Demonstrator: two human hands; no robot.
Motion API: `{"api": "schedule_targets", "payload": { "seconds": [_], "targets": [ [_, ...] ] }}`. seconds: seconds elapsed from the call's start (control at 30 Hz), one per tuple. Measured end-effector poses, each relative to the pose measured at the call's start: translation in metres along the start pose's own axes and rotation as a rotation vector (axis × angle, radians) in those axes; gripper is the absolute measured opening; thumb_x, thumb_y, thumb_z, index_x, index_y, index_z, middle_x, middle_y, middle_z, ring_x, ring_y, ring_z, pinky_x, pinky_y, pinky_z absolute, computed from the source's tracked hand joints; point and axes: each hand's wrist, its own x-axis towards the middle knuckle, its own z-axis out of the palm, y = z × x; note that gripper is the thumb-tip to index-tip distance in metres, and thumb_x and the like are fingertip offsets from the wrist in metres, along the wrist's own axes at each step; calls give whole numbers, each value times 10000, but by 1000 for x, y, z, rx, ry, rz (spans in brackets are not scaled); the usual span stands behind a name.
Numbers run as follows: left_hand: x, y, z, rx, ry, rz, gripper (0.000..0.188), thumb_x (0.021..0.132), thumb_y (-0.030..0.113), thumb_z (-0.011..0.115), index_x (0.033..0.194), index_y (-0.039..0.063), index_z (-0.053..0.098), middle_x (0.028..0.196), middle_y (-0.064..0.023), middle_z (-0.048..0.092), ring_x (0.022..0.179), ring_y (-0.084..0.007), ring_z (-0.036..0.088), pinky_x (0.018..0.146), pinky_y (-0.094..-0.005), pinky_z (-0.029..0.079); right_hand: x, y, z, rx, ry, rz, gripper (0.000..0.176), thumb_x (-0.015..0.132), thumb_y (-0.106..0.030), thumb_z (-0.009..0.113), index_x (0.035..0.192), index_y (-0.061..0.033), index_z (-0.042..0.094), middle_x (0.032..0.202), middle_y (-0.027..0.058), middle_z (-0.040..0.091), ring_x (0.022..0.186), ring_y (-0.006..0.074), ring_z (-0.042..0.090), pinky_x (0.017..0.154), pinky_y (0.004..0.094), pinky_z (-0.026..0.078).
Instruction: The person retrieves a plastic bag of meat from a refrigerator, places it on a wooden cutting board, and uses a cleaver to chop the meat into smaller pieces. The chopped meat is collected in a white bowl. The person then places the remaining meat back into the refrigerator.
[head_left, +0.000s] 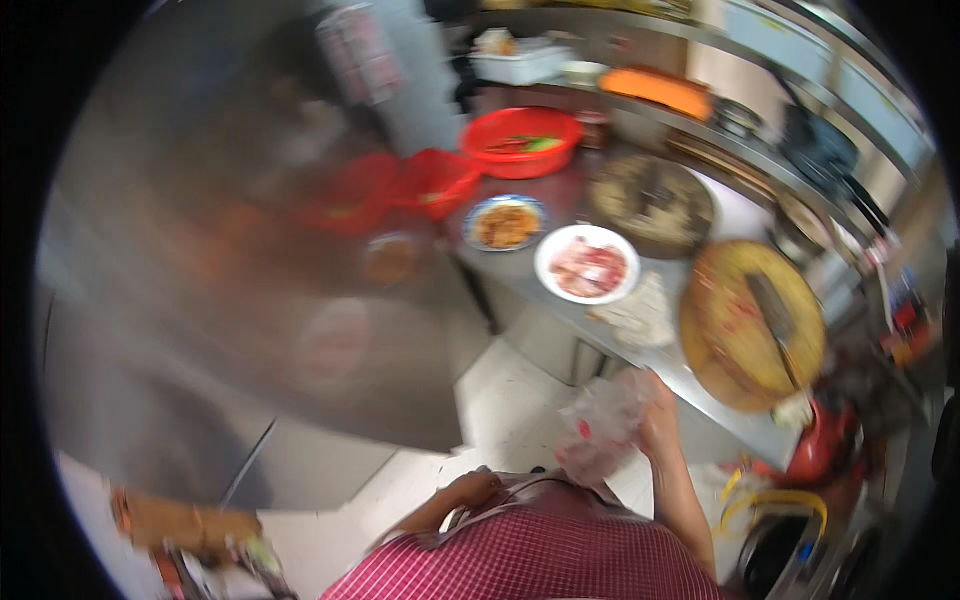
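Observation:
My right hand (657, 414) grips a translucent plastic bag (604, 424) with something pinkish inside, held over the floor beside the metal counter. Low at my waist, my left hand (478, 489) rests by the front of the red checked garment; blur hides whether it holds anything. On the counter, a white plate of raw sliced meat (587, 264) stands beside a pale crumpled cloth (641, 311). A cleaver (770, 307) lies on the round yellowish chopping board (720, 300) to the right. Behind the meat is a blue-rimmed plate of brown food (505, 223).
A second round chopping block (652, 206) and a red plastic basin (522, 142) stand farther back under a metal shelf (720, 124). A large reflective steel surface (225, 315) fills the left. Cardboard (184, 525) lies lower left; a yellow-handled object (780, 501) stands lower right.

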Motion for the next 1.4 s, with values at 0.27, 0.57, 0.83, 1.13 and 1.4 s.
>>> {"api": "schedule_targets", "payload": {
  "seconds": [0.27,0.57,0.83,1.13,1.4],
  "targets": [
    [95,139,-80,-618,210,466,351,1021,269,525,1285,43,568,1081,-63,658,964,-155,634,814,-293,525,28,-115,-40,100,65,-252,217,947,-90,533,1134,-4,600,1043,69,638,922,140,621,803,278,517],
    [200,396,-199,-1153,-47,868,262,1006,238,574,1206,70,562,1110,-34,628,961,-121,629,756,-261,542,111,-177,-184,-469,82,-502,565,998,-357,526,1416,12,434,1272,169,595,1205,243,561,972,370,491],
    [233,462,-225,-837,438,820,247,911,217,689,1066,43,608,903,-52,669,751,-121,632,663,-275,519,69,-208,-214,-864,1030,-658,215,901,50,588,1112,12,598,1094,106,597,935,177,602,799,320,521],
    [228,463,-219,-895,337,589,44,979,77,538,997,65,577,909,-37,661,821,-179,649,755,-290,511,107,-163,-245,-798,538,166,159,889,-16,598,1032,15,662,917,178,667,823,404,645,759,415,530],
    [223,434,-178,-1803,47,611,332,1064,211,413,1325,26,500,1279,-118,605,1087,-230,625,925,-392,526,149,-151,-222,-1148,-166,-582,294,778,-107,701,1053,-19,643,1093,220,637,1040,379,624,863,431,511]
  ]
}}
